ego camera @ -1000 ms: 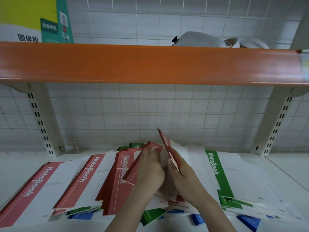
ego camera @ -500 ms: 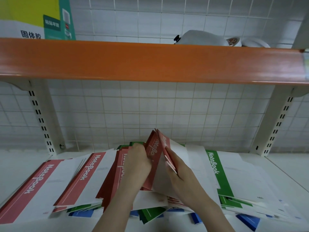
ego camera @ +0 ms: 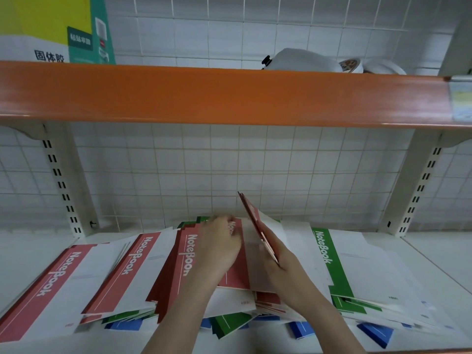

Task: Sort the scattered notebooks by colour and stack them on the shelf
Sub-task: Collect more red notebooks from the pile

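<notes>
On the white lower shelf [ego camera: 434,254], right in the middle of the mess, the right hand [ego camera: 282,264] is gripping a red notebook [ego camera: 255,221] by its lower edge, fingers curled around it, and holding it tilted up on edge so its top corner is pointing at the tiled wall [ego camera: 229,169]. White pages are fanning out just behind it. The left hand [ego camera: 219,246] is lying palm-down just beside it on a flat red book [ego camera: 236,274], fingers reaching over that book's far end (they're blurry, so whether they're curling round the edge or just pressing flat, I can't tell).

Going outward to the left, three more red-banded books are lying overlapped like roof tiles: one [ego camera: 184,261] touching the left wrist, the next [ego camera: 127,272] beside it, and the last [ego camera: 43,290] running off toward the left edge. All are showing "NoteBook" in white. To the right of the right hand, a green book [ego camera: 329,261] is sitting on top of a spread of white covers. Green [ego camera: 229,323] and blue [ego camera: 375,333] corners are poking out from under the pile along the front.

Above it all an orange shelf [ego camera: 229,95] is crossing the frame, with a yellow and green box [ego camera: 51,29] standing on its left end and some white things [ego camera: 306,61] lying toward the right.
</notes>
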`<state>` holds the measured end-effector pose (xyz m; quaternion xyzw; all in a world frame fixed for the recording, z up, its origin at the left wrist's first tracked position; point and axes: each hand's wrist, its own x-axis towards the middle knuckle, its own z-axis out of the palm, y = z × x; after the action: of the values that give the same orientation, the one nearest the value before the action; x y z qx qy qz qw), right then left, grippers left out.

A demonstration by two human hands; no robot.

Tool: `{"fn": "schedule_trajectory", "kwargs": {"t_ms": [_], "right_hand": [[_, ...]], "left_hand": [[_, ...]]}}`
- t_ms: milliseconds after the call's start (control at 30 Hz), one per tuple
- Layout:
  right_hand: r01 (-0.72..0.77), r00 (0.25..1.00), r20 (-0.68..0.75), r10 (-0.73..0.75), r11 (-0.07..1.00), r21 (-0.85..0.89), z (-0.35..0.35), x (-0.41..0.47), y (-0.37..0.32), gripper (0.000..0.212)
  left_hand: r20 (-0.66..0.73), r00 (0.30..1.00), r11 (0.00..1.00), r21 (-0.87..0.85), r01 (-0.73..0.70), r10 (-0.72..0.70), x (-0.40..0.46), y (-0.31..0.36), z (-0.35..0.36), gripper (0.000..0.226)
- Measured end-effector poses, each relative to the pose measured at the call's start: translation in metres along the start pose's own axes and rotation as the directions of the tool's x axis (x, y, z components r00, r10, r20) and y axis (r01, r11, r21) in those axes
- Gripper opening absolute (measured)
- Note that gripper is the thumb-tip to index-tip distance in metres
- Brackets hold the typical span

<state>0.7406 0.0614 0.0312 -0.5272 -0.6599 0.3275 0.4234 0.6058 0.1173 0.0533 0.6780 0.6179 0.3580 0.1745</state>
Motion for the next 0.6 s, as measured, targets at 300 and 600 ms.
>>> {"fn": "schedule_trajectory", "kwargs": {"t_ms": [300, 600], "right_hand": [[-0.010, 0.999, 0.042, 0.005, 0.992, 0.123, 0.001, -0.002, 0.000, 0.045], [0.055, 0.972, 0.237, 0.009, 0.964, -0.261, 0.015, -0.012, -0.014, 0.082]], "left_hand": [[0.036, 0.996, 0.974, -0.209, 0.091, -0.085, 0.004, -0.012, 0.006, 0.015], [0.370, 0.905, 0.772, -0.505, 0.386, -0.210, -0.002, -0.009, -0.002, 0.035]]}}
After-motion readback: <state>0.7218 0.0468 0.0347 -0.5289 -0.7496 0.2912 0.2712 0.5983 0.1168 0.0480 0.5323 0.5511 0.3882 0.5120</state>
